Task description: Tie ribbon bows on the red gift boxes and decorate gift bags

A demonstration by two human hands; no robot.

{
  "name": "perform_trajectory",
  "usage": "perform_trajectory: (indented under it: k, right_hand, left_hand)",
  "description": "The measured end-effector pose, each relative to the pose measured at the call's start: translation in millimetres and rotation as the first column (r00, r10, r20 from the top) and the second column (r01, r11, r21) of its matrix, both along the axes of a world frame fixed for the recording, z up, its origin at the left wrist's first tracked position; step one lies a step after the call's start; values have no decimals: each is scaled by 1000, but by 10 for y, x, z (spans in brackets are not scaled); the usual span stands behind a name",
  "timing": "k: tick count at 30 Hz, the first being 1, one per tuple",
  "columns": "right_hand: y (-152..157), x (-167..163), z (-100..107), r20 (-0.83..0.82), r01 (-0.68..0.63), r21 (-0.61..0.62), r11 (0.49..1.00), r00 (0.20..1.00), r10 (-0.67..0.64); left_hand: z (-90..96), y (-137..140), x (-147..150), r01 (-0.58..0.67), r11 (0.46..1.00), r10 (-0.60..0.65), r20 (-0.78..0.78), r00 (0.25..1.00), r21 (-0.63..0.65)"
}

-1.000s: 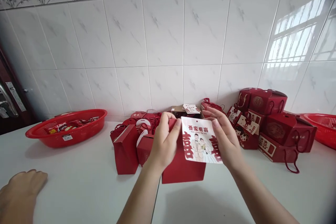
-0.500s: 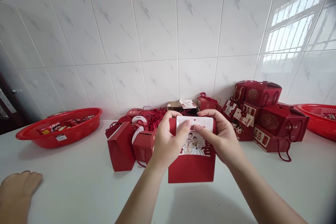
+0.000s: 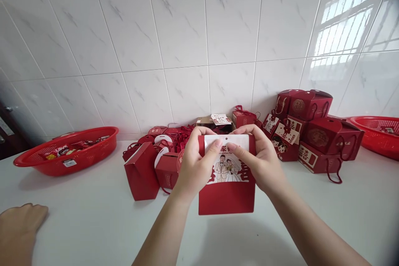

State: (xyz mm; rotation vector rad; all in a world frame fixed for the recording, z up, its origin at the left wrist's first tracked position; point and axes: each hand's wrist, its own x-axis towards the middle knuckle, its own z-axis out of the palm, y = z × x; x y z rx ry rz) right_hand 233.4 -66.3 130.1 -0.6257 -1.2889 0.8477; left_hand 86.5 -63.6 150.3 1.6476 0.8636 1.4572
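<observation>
A red gift box (image 3: 226,199) is held up over the white table, its flat front facing me. Across its upper part lies a white card (image 3: 230,176) printed with a bride and groom; a small hole shows near its top edge. My left hand (image 3: 196,166) grips the upper left side, its thumb pressing on the card. On the upper right, my right hand (image 3: 263,162) does the same, so the thumbs nearly meet. The fingers behind the box are mostly hidden. Left of my hands, a plain red box (image 3: 141,173) stands upright on the table.
Many red boxes and ribbons (image 3: 183,133) lie heaped behind my hands. Stacked red boxes (image 3: 332,135) stand to the right. Red plastic baskets sit at the left (image 3: 90,156) and far right (image 3: 374,139). Another person's hand (image 3: 23,222) rests at the left. A tiled wall (image 3: 183,29) closes the back.
The view has shifted slightly, so everything sits a little higher and further left. Both thumbs still press the card against the box; the grip looks much the same.
</observation>
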Motion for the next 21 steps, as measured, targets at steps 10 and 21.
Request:
perform_trajectory:
  k: [10,21]
  right_hand:
    - [14,0,-12,-20,-1,-11,1000,1000,1]
    - [5,17,-21,6,8,-16,1000,1000,-7]
  left_hand:
    - [5,-27,42,-59,998,59,-15,998,18]
    - [-3,-10,42,-60,998,60,-16,998,9]
